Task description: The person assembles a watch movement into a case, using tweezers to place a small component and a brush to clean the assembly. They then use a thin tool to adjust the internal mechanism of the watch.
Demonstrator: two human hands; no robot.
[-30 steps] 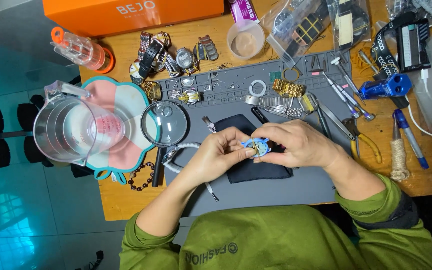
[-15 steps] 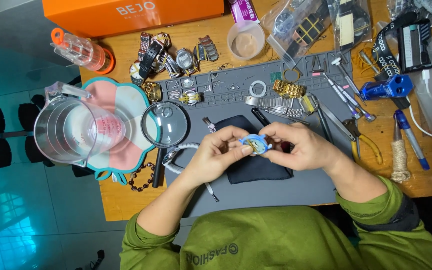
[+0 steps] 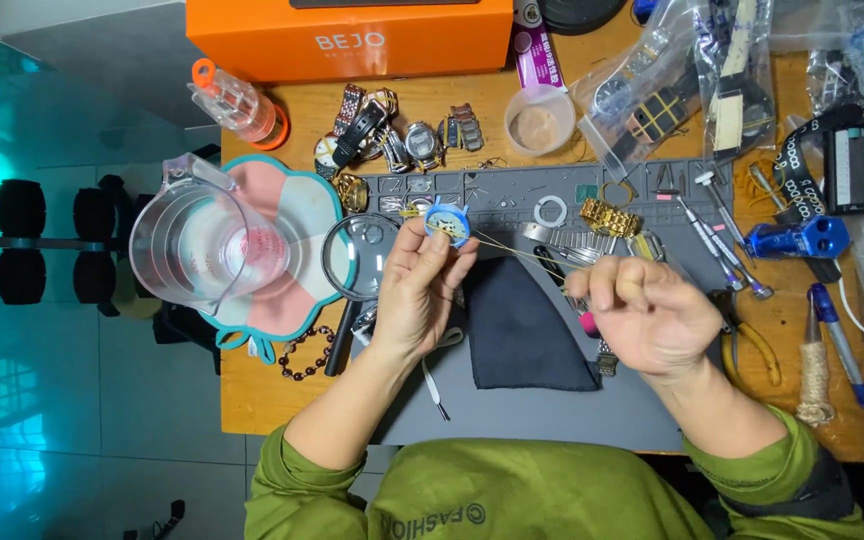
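Note:
My left hand (image 3: 420, 290) holds a small round blue watch part (image 3: 447, 220) up between thumb and fingertips, above the grey work mat (image 3: 512, 410). My right hand (image 3: 647, 315) is curled a little to the right and pinches thin metal tweezers (image 3: 517, 252) whose tips reach toward the blue part. A pink-tipped tool (image 3: 588, 322) shows under the right fingers. A dark cloth (image 3: 522, 330) lies on the mat between the hands.
A clear measuring jug (image 3: 202, 245) stands on a pink coaster at left, beside a magnifying glass (image 3: 360, 258). Watches (image 3: 392, 135), a gold bracelet (image 3: 610, 216), screwdrivers (image 3: 722, 215), pliers (image 3: 752, 345), a blue tool (image 3: 800, 238), an orange box (image 3: 352, 35) and plastic bags (image 3: 672, 80) crowd the wooden table.
My hands have parted. The left hand lifted the blue part up and away from the cloth; the right hand drew back to the right with the tweezers.

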